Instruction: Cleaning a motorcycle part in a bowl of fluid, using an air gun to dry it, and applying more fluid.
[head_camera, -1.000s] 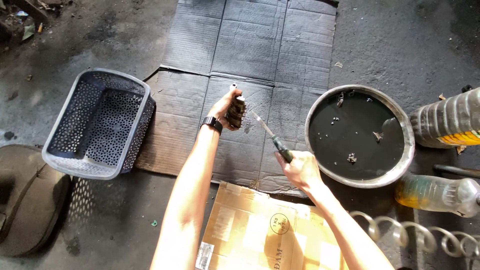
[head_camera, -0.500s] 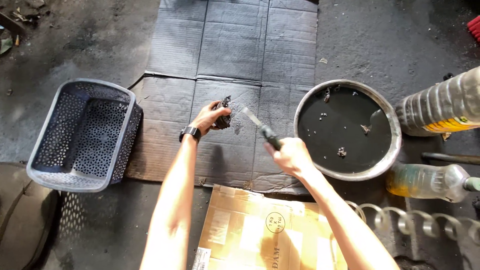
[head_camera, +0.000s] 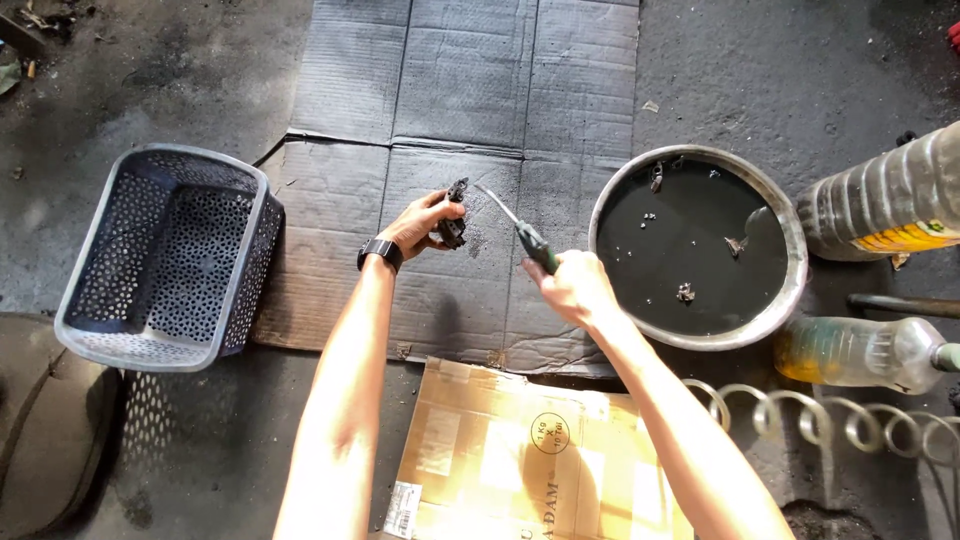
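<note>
The left hand (head_camera: 425, 222), having dropped lower, is gripping a small greasy black metal part (head_camera: 455, 215); the right hand (head_camera: 572, 283), fingers closed, is now aiming a green-handled screwdriver (head_camera: 520, 232) toward ten o'clock, suggesting scraping is continuing.

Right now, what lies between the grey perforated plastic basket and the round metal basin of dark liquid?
In the head view, flattened grey cardboard, and above it both hands: the left hand holding a small dark part, the right hand a screwdriver.

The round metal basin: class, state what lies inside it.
The round metal basin holds black liquid with several small dark parts poking through the surface. Anything lying beneath the opaque liquid is hidden.
</note>
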